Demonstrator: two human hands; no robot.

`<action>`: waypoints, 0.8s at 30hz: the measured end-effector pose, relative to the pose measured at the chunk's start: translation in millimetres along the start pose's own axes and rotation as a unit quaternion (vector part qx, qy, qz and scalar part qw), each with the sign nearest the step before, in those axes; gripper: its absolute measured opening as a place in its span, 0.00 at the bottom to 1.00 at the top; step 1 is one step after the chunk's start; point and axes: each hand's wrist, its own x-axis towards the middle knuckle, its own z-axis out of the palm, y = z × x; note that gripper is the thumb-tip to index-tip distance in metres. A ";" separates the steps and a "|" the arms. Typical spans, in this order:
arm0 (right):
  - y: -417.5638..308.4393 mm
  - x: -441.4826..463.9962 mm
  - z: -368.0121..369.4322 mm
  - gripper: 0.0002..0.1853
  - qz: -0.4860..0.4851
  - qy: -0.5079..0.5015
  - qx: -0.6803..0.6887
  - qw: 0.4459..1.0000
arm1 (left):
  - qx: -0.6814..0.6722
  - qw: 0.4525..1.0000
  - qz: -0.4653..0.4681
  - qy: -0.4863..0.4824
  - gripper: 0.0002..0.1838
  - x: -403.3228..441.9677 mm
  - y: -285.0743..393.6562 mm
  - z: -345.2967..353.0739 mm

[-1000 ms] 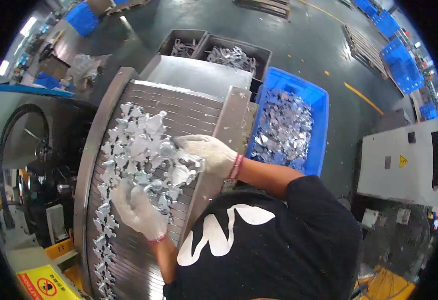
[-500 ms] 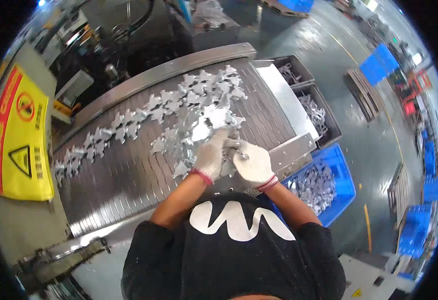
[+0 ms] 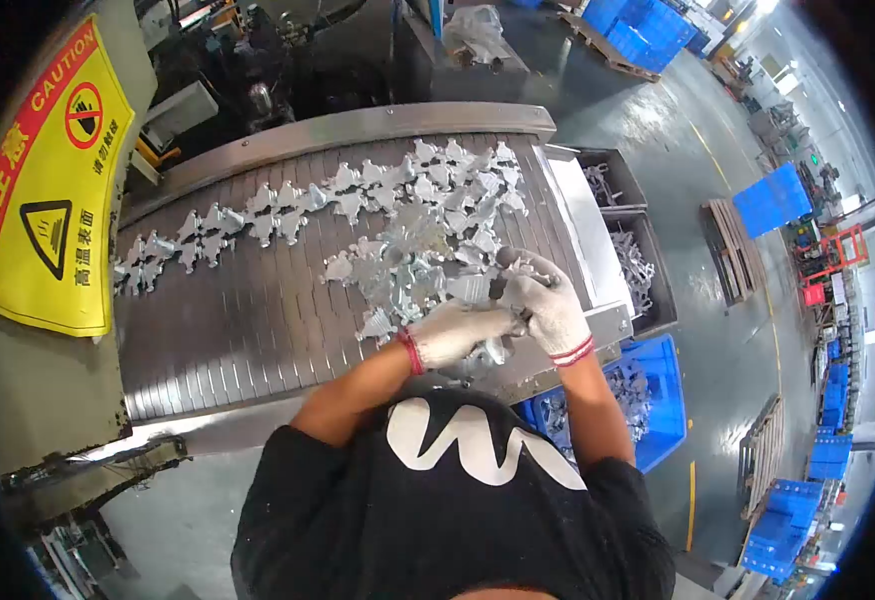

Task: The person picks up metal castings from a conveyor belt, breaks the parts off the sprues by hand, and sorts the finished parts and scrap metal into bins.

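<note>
My left hand (image 3: 456,333), in a white knit glove with a red cuff, is closed at the near right side of the conveyor. My right hand (image 3: 550,308), gloved the same way, is closed right beside it, the fingertips meeting. Between and around the fingers shows a silvery metal casting (image 3: 473,288); exactly which hand bears which part of it is hard to see. Just beyond the hands lies a heap of shiny castings (image 3: 408,265) with jagged, star-like outlines. A row of the same castings (image 3: 280,208) runs leftward along the slatted conveyor (image 3: 243,345).
A blue bin (image 3: 670,395) with metal pieces stands below my right forearm. Two dark crates, one being this crate (image 3: 661,245), hold metal parts past the conveyor's end plate (image 3: 583,220). A yellow caution sign (image 3: 53,200) hangs at left. Pallets (image 3: 728,250) lie on the floor.
Both hands have moved right, away from the middle of the heap towards the conveyor's end. The view has shifted, so the caution sign shows larger.
</note>
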 end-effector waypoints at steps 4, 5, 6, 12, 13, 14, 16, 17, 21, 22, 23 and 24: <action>4.7 -6.5 18.3 0.25 -0.114 0.080 -0.320 0.937 | 0.140 0.981 0.006 0.136 0.20 -12.4 21.2 8.0; 5.9 -8.5 24.9 0.24 -0.182 0.104 -0.477 0.853 | 0.285 0.938 0.017 0.198 0.21 -6.7 16.2 10.4; 14.0 -6.8 24.5 0.22 -0.202 0.123 -0.457 0.858 | 0.295 0.926 0.050 0.230 0.23 -5.9 11.0 8.8; 41.4 -38.7 -28.0 0.21 -0.262 0.278 -0.304 0.873 | 0.112 0.961 -0.009 0.253 0.26 -4.2 23.4 12.3; 31.8 -54.8 -41.1 0.21 -0.251 0.307 -0.227 0.890 | -0.010 0.965 0.101 0.243 0.25 8.0 5.6 5.5; 50.0 -69.1 -81.4 0.21 -0.270 0.321 -0.015 0.908 | -0.057 0.965 0.129 0.223 0.25 7.1 11.2 -1.7; 43.4 -140.5 -125.3 0.28 -0.018 0.464 -0.513 0.722 | -0.311 0.933 0.109 0.145 0.25 4.5 28.3 -10.4; 55.0 -161.9 -148.6 0.31 0.062 0.442 -0.622 0.643 | -0.326 0.924 0.120 0.162 0.25 9.0 25.3 -10.3; 78.8 -188.0 -175.8 0.36 0.099 0.427 -0.642 0.629 | -0.400 0.888 0.140 0.179 0.28 26.3 25.2 6.7; 77.7 -175.9 -153.5 0.34 0.023 0.462 -0.496 0.735 | -0.393 0.893 0.134 0.173 0.28 32.2 18.7 6.2; 81.4 -157.5 -127.9 0.31 0.006 0.432 -0.324 0.842 | -0.374 0.902 0.144 0.159 0.31 37.5 10.9 3.9; 84.6 -140.0 -112.9 0.28 -0.015 0.385 -0.138 0.912 | -0.354 0.911 0.153 0.145 0.35 40.1 7.7 2.7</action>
